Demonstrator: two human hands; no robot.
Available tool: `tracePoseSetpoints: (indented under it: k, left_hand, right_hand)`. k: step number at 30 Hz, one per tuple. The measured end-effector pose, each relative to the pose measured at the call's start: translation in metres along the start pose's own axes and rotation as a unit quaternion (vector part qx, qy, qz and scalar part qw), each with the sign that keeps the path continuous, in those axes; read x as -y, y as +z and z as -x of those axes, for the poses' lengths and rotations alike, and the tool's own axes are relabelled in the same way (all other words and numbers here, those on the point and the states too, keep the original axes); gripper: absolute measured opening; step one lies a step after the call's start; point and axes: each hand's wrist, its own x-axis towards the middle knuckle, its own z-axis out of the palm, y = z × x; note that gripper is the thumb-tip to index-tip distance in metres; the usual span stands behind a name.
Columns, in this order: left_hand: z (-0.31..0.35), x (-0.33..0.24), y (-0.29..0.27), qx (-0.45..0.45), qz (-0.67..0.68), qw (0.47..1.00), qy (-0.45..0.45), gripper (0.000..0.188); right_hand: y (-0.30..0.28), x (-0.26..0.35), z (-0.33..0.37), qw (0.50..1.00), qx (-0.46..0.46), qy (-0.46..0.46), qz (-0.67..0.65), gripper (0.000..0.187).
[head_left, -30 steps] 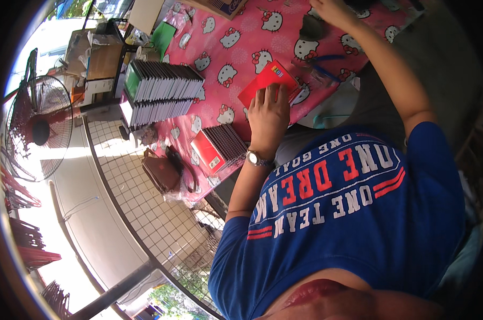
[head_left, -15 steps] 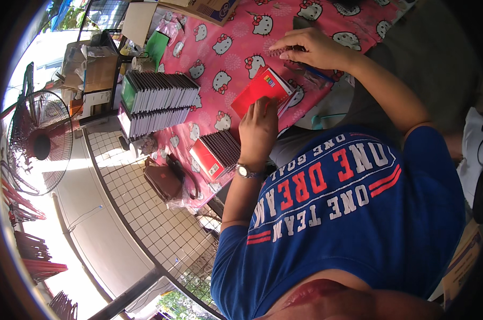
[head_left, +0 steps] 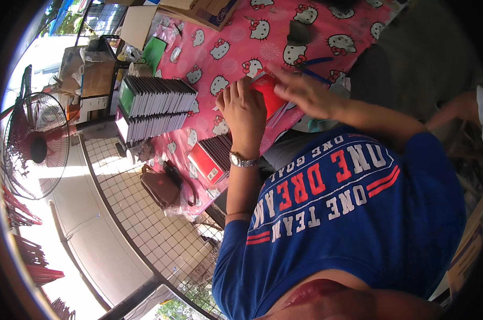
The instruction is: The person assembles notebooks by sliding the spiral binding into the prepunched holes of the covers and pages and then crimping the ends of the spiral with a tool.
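Observation:
A red-covered notebook [head_left: 272, 96] lies at the table's near edge between my two hands, its white pages showing along the near side. My left hand [head_left: 242, 111], with a metal watch on the wrist, is closed over the left part of the notebook, its fingers bent and partly hiding the cover. Against the right side of the cover is my right hand [head_left: 308, 96], slightly blurred, its fingers stretched out. Just beyond it lies a blue-handled hand tool [head_left: 317, 61], partly hidden. Left of my left wrist sits a stack of red spiral notebooks [head_left: 212, 159].
Two tall rows of notebooks [head_left: 159, 98] stand at the left on the pink patterned tablecloth [head_left: 231, 64]. A brown bag [head_left: 160, 188] rests by the wire grid. Cardboard boxes [head_left: 199, 12] stand at the back, a fan [head_left: 38, 149] far left. Another person's arm [head_left: 457, 113] shows at the right.
My right hand has come back from the dark coil it was fingering to the notebook's right side. My left hand has shifted left and farther over the cover. The blue-handled tool is more exposed.

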Motion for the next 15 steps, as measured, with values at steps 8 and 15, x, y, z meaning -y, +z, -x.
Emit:
tracePoseSetpoints:
  k: [8,15]
  left_hand:
    - [0.002,0.004,-0.003,0.007,0.046,0.999,0.024,0.020]
    - [0.003,0.000,-0.006,0.033,0.045,0.997,0.048,0.019]
  right_hand:
    - [-0.044,0.019,-0.038,0.995,0.096,-0.010,-0.002,0.035]
    - [-0.048,0.015,-0.053,0.989,0.094,-0.117,0.009,0.031]
